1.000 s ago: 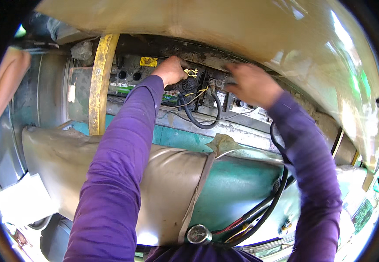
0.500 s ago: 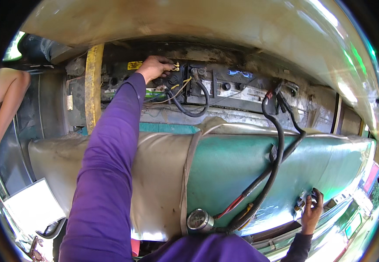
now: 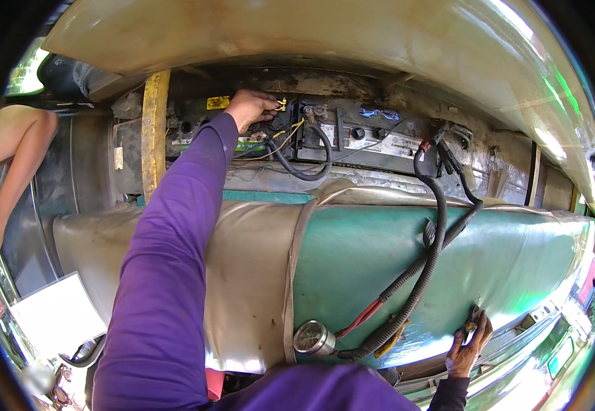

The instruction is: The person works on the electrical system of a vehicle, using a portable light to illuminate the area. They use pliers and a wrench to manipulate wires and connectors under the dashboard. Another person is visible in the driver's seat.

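Observation:
My left hand (image 3: 253,109) reaches far forward, its fingers closed at a brass battery terminal clamp (image 3: 282,104) on top of the left battery (image 3: 198,144). A second black battery (image 3: 352,130) stands directly to the right, with a thick black cable (image 3: 304,176) looping between the two. Thin yellow wires (image 3: 290,135) run beside the clamp. Down at the lower right, my right hand (image 3: 470,349) is curled around a small dark and shiny object on the green padded seat (image 3: 359,260); its kind is hard to make out.
Corrugated black cables (image 3: 434,246) cross the green seat toward a round gauge (image 3: 314,338). A yellow metal bar (image 3: 153,130) rises left of the batteries. Overhead hangs a beige panel (image 3: 297,34). Another person's bare leg (image 3: 20,157) is at the far left, above a white board (image 3: 57,318).
My right hand has shifted slightly left and down, its fingers now resting against the seat. My left hand stays at the brass clamp. The whole view has moved a little.

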Action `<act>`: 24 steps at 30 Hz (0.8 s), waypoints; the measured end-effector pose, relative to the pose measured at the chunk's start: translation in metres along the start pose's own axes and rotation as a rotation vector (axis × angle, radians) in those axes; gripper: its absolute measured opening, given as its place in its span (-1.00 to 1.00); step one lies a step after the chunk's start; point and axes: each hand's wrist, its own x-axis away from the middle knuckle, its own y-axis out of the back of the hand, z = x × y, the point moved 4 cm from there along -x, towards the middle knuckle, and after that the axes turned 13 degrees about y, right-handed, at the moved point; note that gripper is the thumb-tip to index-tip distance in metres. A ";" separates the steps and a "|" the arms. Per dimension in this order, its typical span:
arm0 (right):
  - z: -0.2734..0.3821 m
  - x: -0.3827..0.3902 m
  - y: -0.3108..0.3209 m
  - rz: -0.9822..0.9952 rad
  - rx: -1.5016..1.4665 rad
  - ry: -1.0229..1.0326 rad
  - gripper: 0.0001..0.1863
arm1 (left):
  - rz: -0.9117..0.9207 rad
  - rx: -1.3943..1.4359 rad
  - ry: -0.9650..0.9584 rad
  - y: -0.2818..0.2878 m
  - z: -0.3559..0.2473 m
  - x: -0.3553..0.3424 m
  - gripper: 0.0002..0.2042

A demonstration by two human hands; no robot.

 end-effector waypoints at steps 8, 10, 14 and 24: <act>0.028 -0.055 0.036 -0.365 -0.441 -0.121 -0.37 | -0.015 -0.061 -0.058 0.007 0.001 -0.005 -0.66; 0.068 -0.104 0.054 -0.448 -0.487 0.022 -0.36 | -0.020 -0.069 -0.070 0.008 0.002 -0.006 -0.66; 0.181 -0.223 0.058 -0.298 -0.556 0.508 -0.41 | 0.034 0.010 -0.055 0.010 0.004 -0.007 -0.68; 0.358 -0.441 -0.163 0.535 -0.345 0.546 -0.64 | 0.090 0.036 -0.043 0.007 0.003 -0.012 -0.80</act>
